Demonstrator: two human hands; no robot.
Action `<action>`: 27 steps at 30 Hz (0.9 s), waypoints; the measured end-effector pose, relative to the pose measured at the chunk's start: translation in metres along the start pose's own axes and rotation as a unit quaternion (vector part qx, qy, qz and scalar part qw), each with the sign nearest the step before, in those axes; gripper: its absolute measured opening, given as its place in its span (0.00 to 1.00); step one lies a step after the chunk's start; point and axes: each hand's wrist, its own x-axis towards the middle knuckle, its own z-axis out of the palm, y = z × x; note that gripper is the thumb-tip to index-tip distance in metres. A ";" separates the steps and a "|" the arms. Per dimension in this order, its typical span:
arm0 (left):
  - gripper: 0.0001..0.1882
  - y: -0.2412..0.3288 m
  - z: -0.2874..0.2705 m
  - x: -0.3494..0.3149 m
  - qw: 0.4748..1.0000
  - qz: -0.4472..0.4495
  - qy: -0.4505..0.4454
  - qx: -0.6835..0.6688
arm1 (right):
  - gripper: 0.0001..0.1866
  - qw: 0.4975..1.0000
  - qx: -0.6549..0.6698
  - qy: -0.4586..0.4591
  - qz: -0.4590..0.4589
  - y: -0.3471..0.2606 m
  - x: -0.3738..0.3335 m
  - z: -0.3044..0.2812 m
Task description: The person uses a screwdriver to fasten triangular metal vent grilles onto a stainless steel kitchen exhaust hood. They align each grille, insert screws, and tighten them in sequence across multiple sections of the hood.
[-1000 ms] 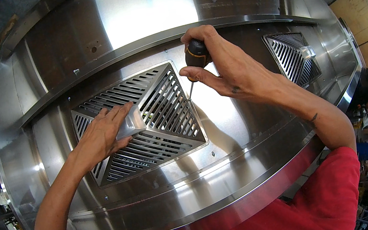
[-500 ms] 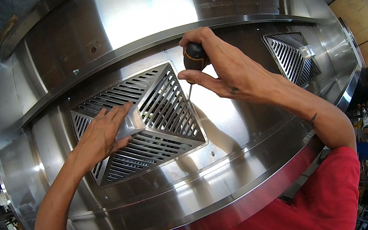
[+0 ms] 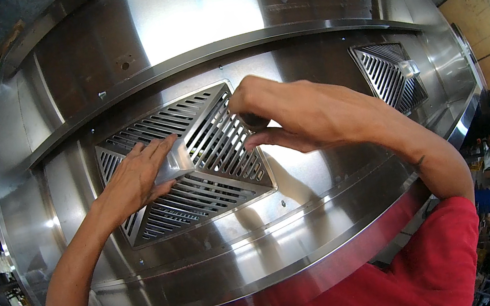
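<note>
My left hand [image 3: 140, 175] lies on the slotted metal grille [image 3: 199, 188], fingers stretched out and thumb apart at the smooth centre block [image 3: 177, 160]. It presses flat and holds nothing loose. My right hand [image 3: 289, 111] is closed round the black handle of a screwdriver [image 3: 255, 121], over the grille's right edge. The knuckles cover most of the handle. Its tip is hidden, so I cannot tell what it touches.
The grille sits in a broad stainless steel panel [image 3: 318, 174] with a raised rail [image 3: 193, 59] behind it. A second slotted grille [image 3: 389, 77] is further right. Small screws [image 3: 283, 203] dot the panel. A wooden board [image 3: 479, 23] stands at the far right.
My right hand has turned over and dropped lower with the screwdriver, moving slightly left against the grille's right edge. The left hand stays in place.
</note>
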 end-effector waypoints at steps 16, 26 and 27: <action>0.49 -0.007 0.003 0.000 0.999 0.039 0.014 0.001 | 0.26 0.942 -0.303 0.005 0.145 -0.007 -0.010 -0.016; 0.50 -0.003 0.001 -0.002 0.999 0.031 0.008 -0.002 | 0.25 0.975 -0.186 0.003 0.118 -0.023 -0.015 -0.042; 0.50 -0.006 0.002 -0.001 0.999 0.038 0.012 0.003 | 0.26 0.962 -0.230 -0.006 0.149 -0.026 -0.009 -0.038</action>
